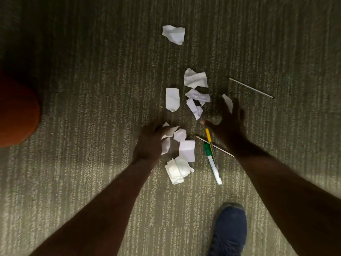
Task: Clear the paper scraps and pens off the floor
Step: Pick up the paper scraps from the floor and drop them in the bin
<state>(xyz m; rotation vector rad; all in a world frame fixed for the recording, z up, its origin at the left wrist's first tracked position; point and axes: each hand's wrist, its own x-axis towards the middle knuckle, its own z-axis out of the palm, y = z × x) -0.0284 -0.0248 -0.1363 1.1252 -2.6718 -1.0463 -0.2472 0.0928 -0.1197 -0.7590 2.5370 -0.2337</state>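
Head view, nr to far: a dark blue shoe (229, 230) planted on the striped carpet floor (92, 108), person bent fwd w/ both arms reaching down into the litter. Left hand (149, 143) is curled over the nearest scraps (166, 133), fingers closing on one or two pieces — looks like gathering the close pile first, since it lies right under the reach. Beside it, a flat white slip (187, 149) and a crumpled wad (178, 170) lie loose on the carpet. Right hand (230, 122) is spread open, gripping nothing, hovering just past the pens — a green-capped marker (212, 161), a yellow pen (208, 135) and a thin pencil (214, 145) lying crossed, touching one another. Judged aim: either these or the small scrap (228, 102) at its fingertips. Mid-floor, more torn paper (195, 80) sits clustered betw. the hands and beyond. Farther right, well apart, a second thin stick, prob. a pencil (251, 87). Farthest, one lone scrap (174, 34). At left edge, an orange-red rounded object (18, 111) — can't tell what. Clearing barely begun.
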